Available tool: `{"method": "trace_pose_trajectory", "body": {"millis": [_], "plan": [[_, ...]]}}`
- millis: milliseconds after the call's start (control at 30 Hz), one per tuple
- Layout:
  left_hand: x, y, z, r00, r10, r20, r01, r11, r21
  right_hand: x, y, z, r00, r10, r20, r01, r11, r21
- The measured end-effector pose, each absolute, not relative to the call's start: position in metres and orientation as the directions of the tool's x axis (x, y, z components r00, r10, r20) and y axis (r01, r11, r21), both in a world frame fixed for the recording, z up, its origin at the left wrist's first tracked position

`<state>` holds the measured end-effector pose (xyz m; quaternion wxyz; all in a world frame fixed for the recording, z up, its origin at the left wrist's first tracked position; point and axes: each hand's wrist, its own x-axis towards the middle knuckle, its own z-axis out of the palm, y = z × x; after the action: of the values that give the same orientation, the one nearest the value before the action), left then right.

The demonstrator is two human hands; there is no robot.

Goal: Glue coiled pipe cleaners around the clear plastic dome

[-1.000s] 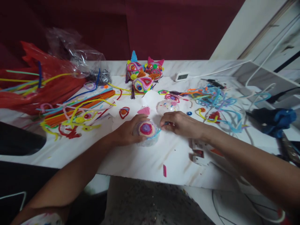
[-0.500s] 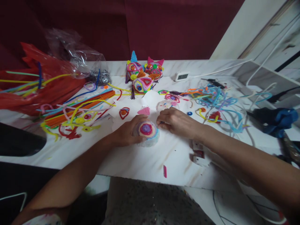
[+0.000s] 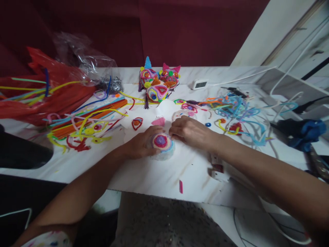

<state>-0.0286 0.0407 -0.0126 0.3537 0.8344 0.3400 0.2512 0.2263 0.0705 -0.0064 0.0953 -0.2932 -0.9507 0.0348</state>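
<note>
A round dome (image 3: 162, 156) rests on the table, clear at its lower edge and covered by coiled pipe cleaner in rings of purple, pink, cream and blue. Around its left side my left hand (image 3: 140, 142) is closed, thumb in front and fingers behind. Against its upper right edge is my right hand (image 3: 186, 131), fingers bent and pressed together; whatever they pinch is hidden. Just behind lie a pink felt-like piece (image 3: 158, 121) and a red-edged eye shape (image 3: 137, 123) on white paper (image 3: 128, 132). A second decorated clear disc (image 3: 180, 114) sits beyond my right hand.
Three finished animal heads (image 3: 157, 92) stand at the back. Orange pipe cleaners (image 3: 113, 109) and a red bag (image 3: 74, 97) lie left. Blue scraps (image 3: 235, 106), a white digital meter (image 3: 199, 84) and a white glue-gun-like tool (image 3: 219, 175) are right. A pink strip (image 3: 181, 187) lies near the front edge.
My right hand has shifted slightly left, closer over the dome's edge. My left hand keeps its hold, and the dome stays in place. The view has moved slightly.
</note>
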Motion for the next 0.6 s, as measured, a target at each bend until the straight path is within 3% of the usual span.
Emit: {"method": "trace_pose_trajectory", "body": {"millis": [167,333,500,600], "plan": [[-0.029,0.041,-0.009,0.663,0.725,0.184,0.366,-0.530,0.765,0.226,0.073,0.007,-0.847,0.514,0.138,0.496,0.856,-0.143],[-0.028,0.039,-0.005,0.692,0.708,0.140,0.355,-0.503,0.788,0.222,0.073,0.012,-0.884,0.454,0.111,0.449,0.891,-0.069],[-0.028,0.039,-0.003,0.711,0.696,0.099,0.361,-0.483,0.797,0.221,0.073,0.016,-0.871,0.489,0.046,0.486,0.872,-0.052],[-0.028,0.038,-0.003,0.696,0.710,0.103,0.408,-0.510,0.757,0.221,0.075,0.016,-0.862,0.504,0.053,0.497,0.861,-0.110]]}}
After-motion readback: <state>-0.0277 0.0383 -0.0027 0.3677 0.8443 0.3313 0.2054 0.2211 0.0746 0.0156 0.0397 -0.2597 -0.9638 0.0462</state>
